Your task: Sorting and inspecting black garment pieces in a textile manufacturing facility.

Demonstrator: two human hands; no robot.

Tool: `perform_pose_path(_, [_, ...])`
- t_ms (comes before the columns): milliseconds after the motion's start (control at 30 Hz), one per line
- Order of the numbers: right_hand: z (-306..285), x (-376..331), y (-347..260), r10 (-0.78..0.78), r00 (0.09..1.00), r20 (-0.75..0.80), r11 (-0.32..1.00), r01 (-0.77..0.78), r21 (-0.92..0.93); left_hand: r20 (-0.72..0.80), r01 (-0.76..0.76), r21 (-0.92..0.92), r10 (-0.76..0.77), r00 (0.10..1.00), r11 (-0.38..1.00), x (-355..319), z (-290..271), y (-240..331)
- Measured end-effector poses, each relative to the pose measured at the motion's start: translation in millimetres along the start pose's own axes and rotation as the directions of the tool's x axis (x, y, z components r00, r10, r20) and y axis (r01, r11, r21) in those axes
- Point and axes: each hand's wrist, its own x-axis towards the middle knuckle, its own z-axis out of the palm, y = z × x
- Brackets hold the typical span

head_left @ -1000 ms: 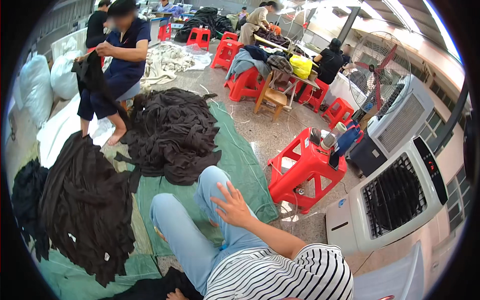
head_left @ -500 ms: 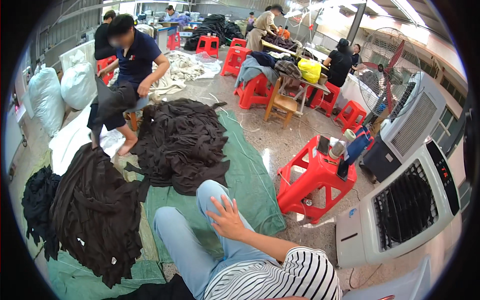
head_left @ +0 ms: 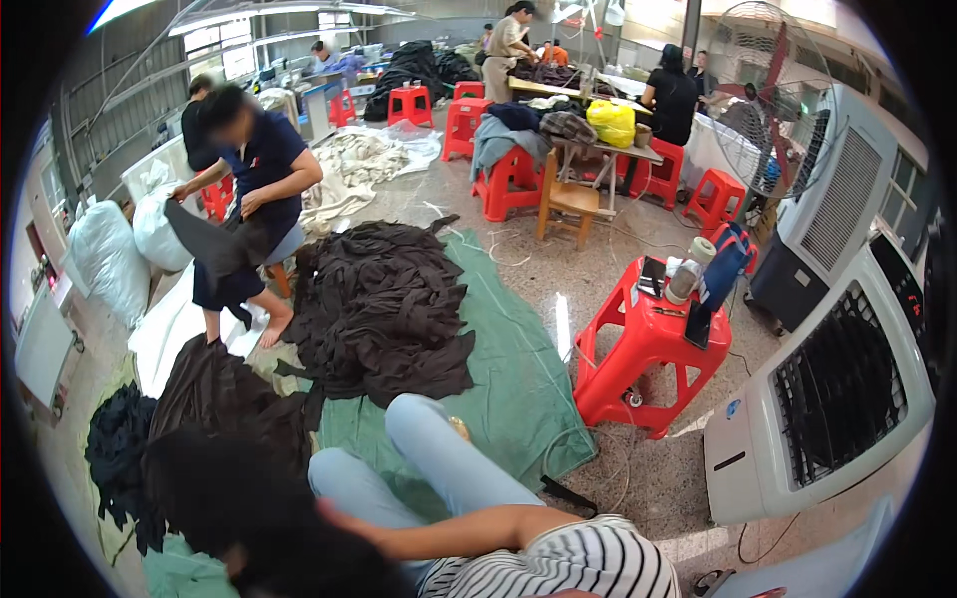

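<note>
A piece of black cloth (head_left: 269, 498) is held up in front of my lap, blurred by motion. At its right edge my right hand (head_left: 349, 523) is closed on it, the fingers partly lost behind the fabric. A small blurred patch of my left hand (head_left: 236, 561) shows at the cloth's lower edge; its fingers are hidden. Behind the raised cloth lies a heap of dark brown garments (head_left: 214, 384), partly covered by it. A larger dark heap (head_left: 384, 304) spreads beyond my knees on a green sheet (head_left: 518, 369).
A person (head_left: 249, 189) sits ahead on the left, handling dark cloth beside white sacks (head_left: 105, 259). On my right stand a red stool (head_left: 638, 334) bearing a phone and bottle, and an air cooler (head_left: 758, 448). A navy heap (head_left: 115, 439) lies far left.
My right hand has left my knee and moved left onto the black cloth, which has come up in front of the brown heap. Part of my left hand now shows. The view has shifted slightly.
</note>
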Motion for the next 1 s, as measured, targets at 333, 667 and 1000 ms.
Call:
perform_pose_path(333, [-85.0, -320.7, -87.8, -0.740, -0.656, -0.147, 0.230, -0.043, -0.972, 0.302, -0.411, -0.034, 0.402, 0.865, 0.911, 121.1, 75.7, -37.3])
perform_pose_path(667, [-49.2, -153.7, -110.5, -0.782, 0.534, 0.322, -0.624, -0.675, -0.394, 0.471, 0.024, 0.519, -0.309, 0.826, 0.855, 113.2, 74.2, -142.7])
perform_pose_path(1000, [-42.4, -106.6, -160.3, -0.677, 0.705, 0.211, -0.651, -0.440, -0.619, 0.149, -0.153, 0.299, 0.113, 0.982, 0.942, 43.7, 25.1, -178.6])
